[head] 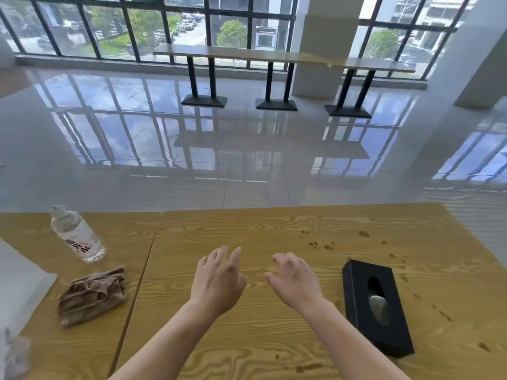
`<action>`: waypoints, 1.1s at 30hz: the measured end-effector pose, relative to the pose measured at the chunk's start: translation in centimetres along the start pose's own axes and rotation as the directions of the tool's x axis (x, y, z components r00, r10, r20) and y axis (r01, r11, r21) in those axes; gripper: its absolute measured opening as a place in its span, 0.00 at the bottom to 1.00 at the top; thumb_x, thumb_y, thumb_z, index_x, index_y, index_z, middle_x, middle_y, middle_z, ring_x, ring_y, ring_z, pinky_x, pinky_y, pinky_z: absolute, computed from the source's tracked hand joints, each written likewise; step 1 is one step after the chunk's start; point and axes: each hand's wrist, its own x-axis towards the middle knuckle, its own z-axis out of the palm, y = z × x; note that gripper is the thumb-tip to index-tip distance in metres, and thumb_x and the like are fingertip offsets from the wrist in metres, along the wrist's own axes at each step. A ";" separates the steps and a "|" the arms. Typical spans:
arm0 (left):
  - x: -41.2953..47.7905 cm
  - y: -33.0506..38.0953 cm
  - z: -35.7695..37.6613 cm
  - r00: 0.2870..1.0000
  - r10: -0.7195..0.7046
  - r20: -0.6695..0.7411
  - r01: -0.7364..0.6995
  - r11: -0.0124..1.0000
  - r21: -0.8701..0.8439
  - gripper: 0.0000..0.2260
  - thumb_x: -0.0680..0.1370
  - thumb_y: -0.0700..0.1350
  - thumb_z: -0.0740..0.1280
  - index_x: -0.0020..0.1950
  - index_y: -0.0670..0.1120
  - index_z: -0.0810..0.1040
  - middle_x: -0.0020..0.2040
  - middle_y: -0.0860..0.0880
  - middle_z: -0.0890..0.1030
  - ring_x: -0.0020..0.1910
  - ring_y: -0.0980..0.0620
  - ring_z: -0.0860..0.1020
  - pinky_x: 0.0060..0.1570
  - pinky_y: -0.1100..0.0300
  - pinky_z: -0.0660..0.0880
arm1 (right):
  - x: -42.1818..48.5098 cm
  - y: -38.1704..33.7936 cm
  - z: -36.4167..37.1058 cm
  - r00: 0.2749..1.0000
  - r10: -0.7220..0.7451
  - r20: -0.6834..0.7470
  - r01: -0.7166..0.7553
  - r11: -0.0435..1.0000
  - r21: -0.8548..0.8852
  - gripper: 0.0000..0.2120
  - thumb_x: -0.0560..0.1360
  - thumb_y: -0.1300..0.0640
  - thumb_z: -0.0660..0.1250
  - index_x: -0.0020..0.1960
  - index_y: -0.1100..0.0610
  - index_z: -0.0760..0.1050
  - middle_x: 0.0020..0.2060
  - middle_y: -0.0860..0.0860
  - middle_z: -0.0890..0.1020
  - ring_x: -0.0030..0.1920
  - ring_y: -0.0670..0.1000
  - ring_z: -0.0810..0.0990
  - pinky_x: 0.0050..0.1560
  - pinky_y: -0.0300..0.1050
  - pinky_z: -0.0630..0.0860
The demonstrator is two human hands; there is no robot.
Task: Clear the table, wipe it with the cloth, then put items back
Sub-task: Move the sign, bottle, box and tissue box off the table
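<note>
Cloth (92,296) lies crumpled at near left of table (247,229), no hand on it; one cloth only. Brown stains (321,245) scattered over right half, probably reason for wiping. One black tissue box (375,305) at near right among stains, so I judge it must go off first. One water bottle (78,237) upright, far left, beyond cloth. Left hand (216,281) and right hand (296,281) hover over middle, fingers loose and spread, grasping nothing; clearing seems not begun.

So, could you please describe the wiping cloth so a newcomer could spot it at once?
Take the yellow wood-grain table in the foreground and look at its left section. Nearer the viewer than the clear plastic water bottle lies a crumpled brown fabric cloth. Unlike the bottle, it is soft and wrinkled.
</note>
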 end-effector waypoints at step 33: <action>7.3 26.3 14.1 0.857 0.015 0.515 0.252 0.859 -0.446 0.29 0.78 0.54 0.67 0.75 0.47 0.62 0.62 0.48 0.78 0.58 0.48 0.78 0.53 0.56 0.77 | -4.0 27.1 -4.2 0.759 0.646 0.084 -0.650 0.760 0.029 0.22 0.78 0.44 0.66 0.66 0.55 0.69 0.59 0.54 0.79 0.58 0.55 0.79 0.54 0.47 0.77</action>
